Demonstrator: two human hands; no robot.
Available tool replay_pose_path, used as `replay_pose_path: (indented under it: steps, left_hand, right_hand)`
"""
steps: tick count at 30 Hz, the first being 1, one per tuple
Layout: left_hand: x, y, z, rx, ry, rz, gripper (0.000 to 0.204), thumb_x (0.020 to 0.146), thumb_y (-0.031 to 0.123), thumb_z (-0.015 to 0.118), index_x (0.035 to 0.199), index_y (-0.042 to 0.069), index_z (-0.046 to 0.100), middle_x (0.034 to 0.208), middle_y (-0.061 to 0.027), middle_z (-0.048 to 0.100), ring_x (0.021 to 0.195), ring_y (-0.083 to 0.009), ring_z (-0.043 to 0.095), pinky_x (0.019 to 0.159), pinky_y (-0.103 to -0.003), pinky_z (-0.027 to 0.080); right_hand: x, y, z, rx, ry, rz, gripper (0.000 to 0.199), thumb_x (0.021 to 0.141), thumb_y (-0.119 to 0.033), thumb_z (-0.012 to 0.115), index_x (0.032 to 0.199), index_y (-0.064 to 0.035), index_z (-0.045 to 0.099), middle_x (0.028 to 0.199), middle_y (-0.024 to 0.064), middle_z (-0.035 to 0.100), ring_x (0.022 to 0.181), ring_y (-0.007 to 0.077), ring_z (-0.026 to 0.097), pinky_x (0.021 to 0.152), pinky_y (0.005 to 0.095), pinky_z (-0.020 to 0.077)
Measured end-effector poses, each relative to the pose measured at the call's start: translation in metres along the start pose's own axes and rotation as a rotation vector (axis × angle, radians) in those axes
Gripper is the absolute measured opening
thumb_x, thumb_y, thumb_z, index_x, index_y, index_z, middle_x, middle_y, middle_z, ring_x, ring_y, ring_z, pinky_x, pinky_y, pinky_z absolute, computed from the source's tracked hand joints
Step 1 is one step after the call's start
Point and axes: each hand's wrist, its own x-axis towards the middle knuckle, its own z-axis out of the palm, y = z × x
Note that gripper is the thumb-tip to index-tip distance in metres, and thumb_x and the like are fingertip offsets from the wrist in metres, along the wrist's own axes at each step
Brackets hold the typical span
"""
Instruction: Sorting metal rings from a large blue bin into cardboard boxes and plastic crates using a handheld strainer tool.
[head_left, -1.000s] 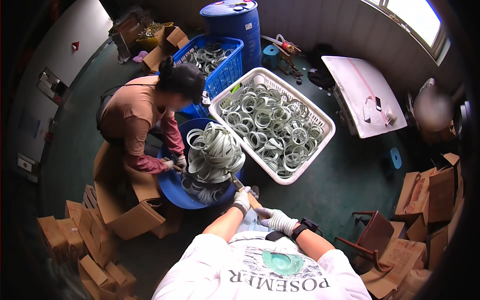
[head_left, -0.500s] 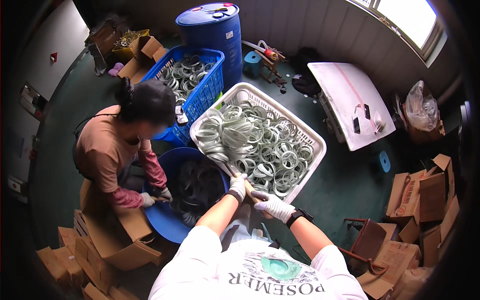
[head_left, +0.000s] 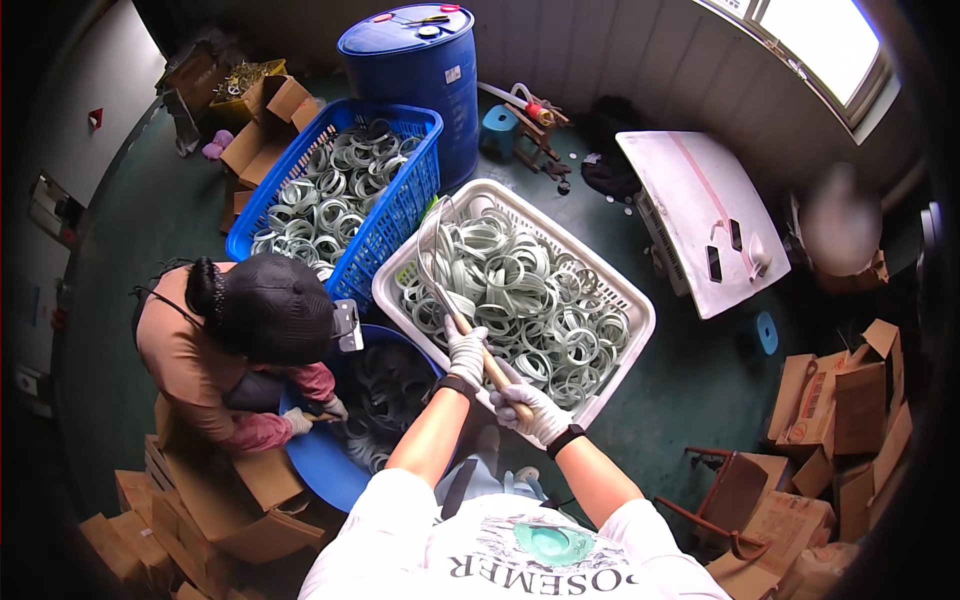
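Observation:
Both my hands wear whitish gloves and are closed round the wooden handle of a shovel (head_left: pixel 491 366). My left hand (head_left: pixel 466 358) grips it nearer the head, while my right hand (head_left: pixel 537 410) holds close to the handle's end. The shovel's thin grey metal head is tilted along the left part of a white plastic basket (head_left: pixel 643 330). Inside that basket lies a heap of pale grey-green rings (head_left: pixel 575 335). Left of my forearms, a blue round tub (head_left: pixel 318 462) holds darker-looking rings (head_left: pixel 385 385), partly hidden by my left arm.
A co-worker (head_left: pixel 215 350) bends over the tub, gloved hands on a short handle. A blue basket (head_left: pixel 412 185) of rings and a blue drum (head_left: pixel 410 90) stand beyond. Cardboard boxes (head_left: pixel 240 490) lie left, more boxes (head_left: pixel 845 400) and a chair (head_left: pixel 730 490) right. A white-topped surface (head_left: pixel 700 230) carries phones.
The load of rings on the shovel has gone into the white basket, and the shovel head has turned on edge. My hands moved slightly left and down. The co-worker leaned farther forward.

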Motion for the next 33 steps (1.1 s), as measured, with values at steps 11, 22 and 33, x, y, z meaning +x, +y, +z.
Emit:
replay_pose_path:
  steps: [11,22,33]
  left_hand:
    - [-0.057,0.031,0.003,0.364,-0.126,0.188,0.094,0.075,-0.004,0.061,0.151,0.016,0.01,0.12,-0.0149,0.047,0.072,-0.0182,0.054,0.057,-0.03,0.05]
    - [-0.115,-0.043,0.037,-0.024,-0.513,-0.304,0.03,0.083,0.011,0.068,0.1,0.01,0.044,0.079,-0.0045,0.055,0.062,-0.0186,0.059,0.054,-0.037,0.058]
    - [-0.072,-0.064,0.075,0.119,-0.453,-0.362,0.031,0.082,0.014,0.068,0.098,0.008,0.042,0.066,-0.0076,0.054,0.047,-0.0211,0.057,0.042,-0.036,0.052]
  right_hand:
    - [-0.025,0.034,0.01,-0.798,0.244,-0.198,0.086,0.075,-0.022,0.068,0.147,-0.0106,0.023,0.098,0.0044,0.054,0.068,0.0102,0.052,0.058,0.0234,0.0458]
    - [-0.147,0.05,-0.042,-0.501,0.437,-0.085,0.057,0.078,-0.01,0.069,0.129,-0.0046,0.046,0.083,0.0015,0.057,0.061,0.0085,0.053,0.054,0.0226,0.0455]
    - [-0.11,0.025,-0.028,-0.173,0.482,-0.125,0.046,0.081,-0.001,0.061,0.122,-0.0089,0.042,0.077,0.0057,0.054,0.055,0.0127,0.049,0.049,0.0281,0.044]
